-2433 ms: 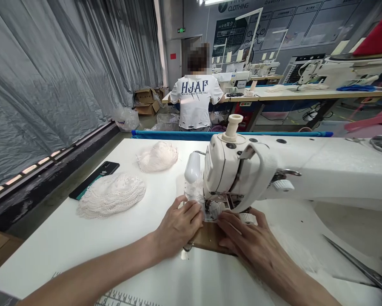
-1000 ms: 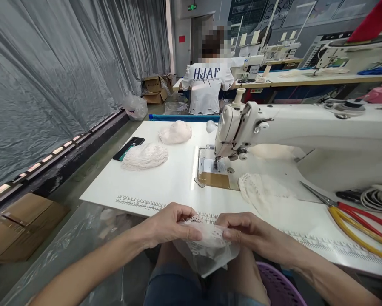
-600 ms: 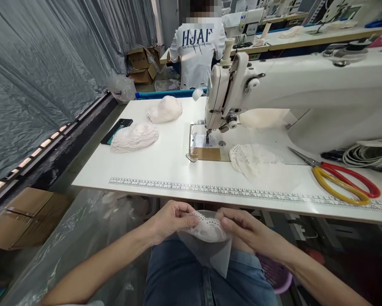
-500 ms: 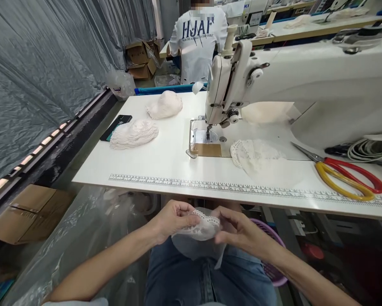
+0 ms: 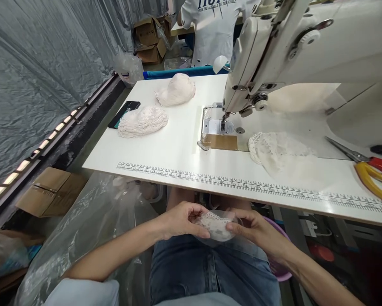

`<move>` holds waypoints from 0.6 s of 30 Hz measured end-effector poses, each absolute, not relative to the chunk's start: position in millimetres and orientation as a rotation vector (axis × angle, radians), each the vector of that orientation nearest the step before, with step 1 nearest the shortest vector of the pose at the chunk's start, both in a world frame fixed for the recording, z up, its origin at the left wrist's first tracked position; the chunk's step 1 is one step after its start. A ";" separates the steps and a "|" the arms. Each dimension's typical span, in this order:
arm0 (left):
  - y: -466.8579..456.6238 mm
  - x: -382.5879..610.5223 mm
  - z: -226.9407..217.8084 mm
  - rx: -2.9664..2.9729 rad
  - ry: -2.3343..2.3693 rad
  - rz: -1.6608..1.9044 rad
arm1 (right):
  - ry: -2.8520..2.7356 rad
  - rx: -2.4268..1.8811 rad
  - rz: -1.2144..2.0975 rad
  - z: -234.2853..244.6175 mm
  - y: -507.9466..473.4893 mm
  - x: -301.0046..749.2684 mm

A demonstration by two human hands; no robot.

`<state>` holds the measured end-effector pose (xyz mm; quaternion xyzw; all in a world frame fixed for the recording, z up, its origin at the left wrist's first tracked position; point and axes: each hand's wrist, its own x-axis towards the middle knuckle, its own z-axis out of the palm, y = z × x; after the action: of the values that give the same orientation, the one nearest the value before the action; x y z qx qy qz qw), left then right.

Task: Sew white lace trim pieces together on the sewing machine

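Note:
Over my lap, just below the table's front edge, a piece of sheer white fabric with a lace edge (image 5: 218,227) is stretched between both hands. My left hand (image 5: 189,221) pinches its left side, thumb on top. On the opposite side, my right hand (image 5: 250,227) grips it between thumb and fingers. Above them on the table stands a white sewing machine (image 5: 255,63), its presser foot (image 5: 223,124) over the metal plate. More white lace pieces (image 5: 274,148) lie right of the plate. A stack of lace-edged pieces (image 5: 143,122) rests at the left.
A phone (image 5: 124,114) lies partly under the stack, with a pale cup-shaped piece (image 5: 176,90) behind it. Scissors with red and yellow handles (image 5: 369,168) sit at the right. A printed ruler (image 5: 223,180) runs along the front edge. Beyond the table is another person (image 5: 215,32).
My view has shifted, so the table and machine appear further right and closer. Both hands have turned the lace fabric, and its hanging sheer part now lies gathered up between them.

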<state>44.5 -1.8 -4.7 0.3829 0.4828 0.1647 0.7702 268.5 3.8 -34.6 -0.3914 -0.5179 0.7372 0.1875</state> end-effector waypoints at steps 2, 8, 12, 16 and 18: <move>-1.3 44.0 -5.1 0.823 1.052 0.342 | -1.457 -1.118 2.098 -37.8 4.2 269.5; -3.9 42.8 -7.9 0.749 1.092 0.431 | -1.417 -1.192 2.118 -43.9 5.8 269.9; -6.3 43.4 -12.6 0.802 1.173 0.476 | -1.386 -1.172 2.132 -48.2 6.1 270.3; -7.5 44.7 -17.0 0.876 1.233 0.554 | -1.383 -1.202 2.117 -52.9 4.7 270.4; -7.8 44.4 -17.9 0.898 1.224 0.589 | -1.377 -1.224 2.110 -54.8 4.0 269.7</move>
<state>44.4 -7.8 -17.9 0.4009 0.5466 0.2632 0.6865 269.7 4.0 -54.8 -0.4307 -0.4844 0.7424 0.1694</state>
